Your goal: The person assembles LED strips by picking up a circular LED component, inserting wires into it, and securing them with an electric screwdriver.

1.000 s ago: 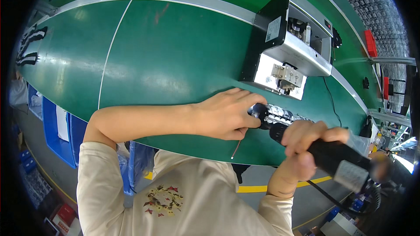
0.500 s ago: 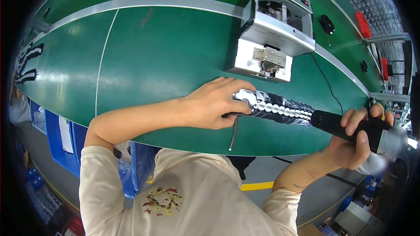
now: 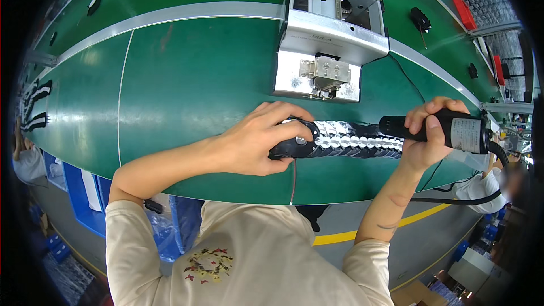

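On the green bench lies a tight row of black and shiny white round parts [image 3: 354,139], running left to right in front of me. At its left end is a black round housing [image 3: 294,146], gripped between the thumb and fingers of my left hand [image 3: 263,139]. A thin dark red wire [image 3: 293,181] hangs from it toward the bench's front edge. My right hand [image 3: 433,127] is wrapped round a black cylindrical power tool [image 3: 464,131] with a pale label and a ribbed black hose. The tool lies nearly level, its nose pointing left above the row's right end.
Beyond the row stands a silver metal machine [image 3: 334,39] with a clamp-like block at its front. Black parts [image 3: 420,20] lie on the back strip, near red bins [image 3: 463,12]. Striped strips [image 3: 38,105] sit far left. Blue bins [image 3: 85,192] stand below the bench; another person [image 3: 479,190] is at right.
My right hand has brought the tool left and up, over the row's right end. My left hand still grips the row's left end. The view has shifted slightly.
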`<state>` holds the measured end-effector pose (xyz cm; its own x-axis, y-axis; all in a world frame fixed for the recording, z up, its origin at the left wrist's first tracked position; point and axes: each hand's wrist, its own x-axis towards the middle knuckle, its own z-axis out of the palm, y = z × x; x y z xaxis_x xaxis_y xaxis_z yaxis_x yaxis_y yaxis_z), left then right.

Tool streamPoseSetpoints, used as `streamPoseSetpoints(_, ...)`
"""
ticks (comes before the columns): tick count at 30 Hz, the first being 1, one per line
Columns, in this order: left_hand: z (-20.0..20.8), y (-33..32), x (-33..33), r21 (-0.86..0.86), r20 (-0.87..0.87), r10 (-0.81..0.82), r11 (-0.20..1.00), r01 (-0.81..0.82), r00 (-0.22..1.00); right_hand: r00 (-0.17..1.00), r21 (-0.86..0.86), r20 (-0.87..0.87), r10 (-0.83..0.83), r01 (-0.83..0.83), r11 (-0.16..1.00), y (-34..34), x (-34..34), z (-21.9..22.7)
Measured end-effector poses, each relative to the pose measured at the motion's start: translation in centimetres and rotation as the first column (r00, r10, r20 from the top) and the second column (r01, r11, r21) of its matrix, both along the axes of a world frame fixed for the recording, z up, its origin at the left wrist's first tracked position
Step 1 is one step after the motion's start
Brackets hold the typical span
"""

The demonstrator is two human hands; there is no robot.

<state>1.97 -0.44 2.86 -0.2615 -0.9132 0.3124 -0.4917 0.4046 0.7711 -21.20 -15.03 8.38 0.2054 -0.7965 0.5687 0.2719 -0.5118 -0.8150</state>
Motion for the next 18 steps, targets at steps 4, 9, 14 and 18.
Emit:
streamPoseSetpoints(4, 0.1, -0.1, -0.1, 0.017, -0.005, 0.023, 1.0, -0.023, 1.0, 1.0, 0.001, -0.018, 0.012, -0.012, 1.0, -0.7, -0.3, -0.6)
streamPoseSetpoints(9, 0.3, 0.0, -0.2, 0.008, -0.027, 0.034, 0.999, -0.034, 0.999, 0.999, -0.042, -0.015, 0.05, -0.05, 0.998, -0.7, -0.1, -0.3)
streamPoseSetpoints(14, 1.4, 0.2, 0.4, -0.005, -0.048, 0.032, 0.999, -0.033, 0.998, 0.994, -0.104, 0.024, 0.111, -0.108, 0.989, -0.7, 0.3, 1.8)
streamPoseSetpoints(18, 5.3, 0.9, 4.5, 0.112, 0.13, -0.148, 0.985, 0.134, 0.98, 0.974, -0.126, 0.087, 0.207, -0.195, 0.973, -0.7, -0.4, 4.3)
